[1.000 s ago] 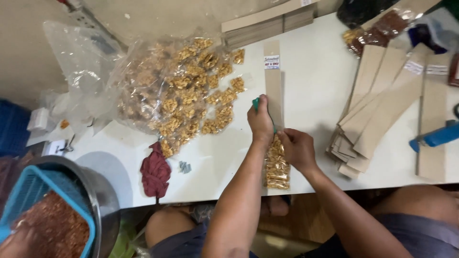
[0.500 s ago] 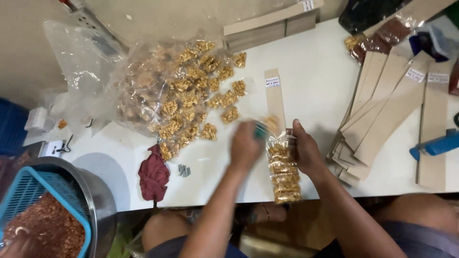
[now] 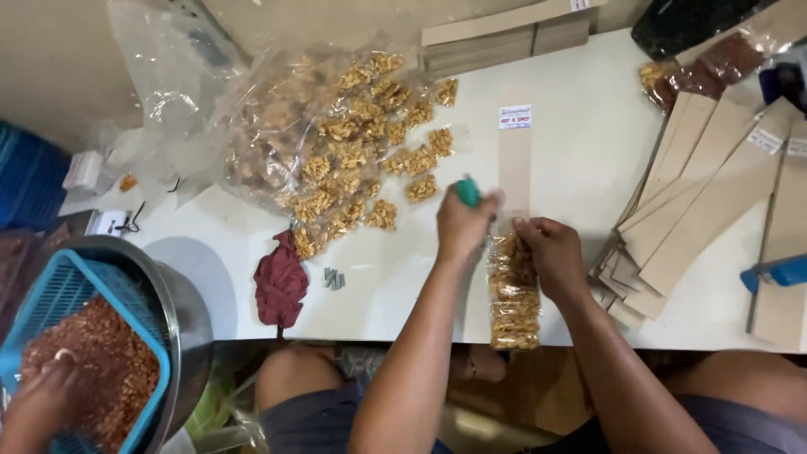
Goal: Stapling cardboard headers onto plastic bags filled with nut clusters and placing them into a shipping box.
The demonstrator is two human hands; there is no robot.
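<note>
**At the table's near edge: both hands meet on the top of a long, narrow snack pack**

On the white table (image 3: pixel 580 168), right in front of the seated person, lies a slim clear pack of golden snack clusters (image 3: pixel 514 294). Its long axis runs straight away from the body: the filled end hangs at the table's near edge, and the brown card strip (image 3: pixel 514 164) that tops it points toward the far side.

Both hands sit at the join between filled bag and card. The left hand (image 3: pixel 462 225) is curled closed around a small green tool (image 3: pixel 467 192), whose tip pokes up just beside the card's left edge; what kind of tool it is, I can't tell. The right hand (image 3: pixel 551 256) lies on the pack's right side, fingers bent inward and pinching the top of the bag, thumb toward the card. The two hands are nearly touching, one on either side of the pack, and equally near to it. Both forearms come up from the lap at a slight inward slant, wrists low over the table.

To the left of the hands, well apart, a heap of loose clusters in an open plastic bag (image 3: pixel 336 143), a dark red cloth (image 3: pixel 281 282) and some small staples (image 3: pixel 334 278). To the right, a fan of flat brown card sleeves (image 3: pixel 698 193). At the lower left another person's hand (image 3: pixel 42 403) rests in a blue basket (image 3: pixel 50 290).
</note>
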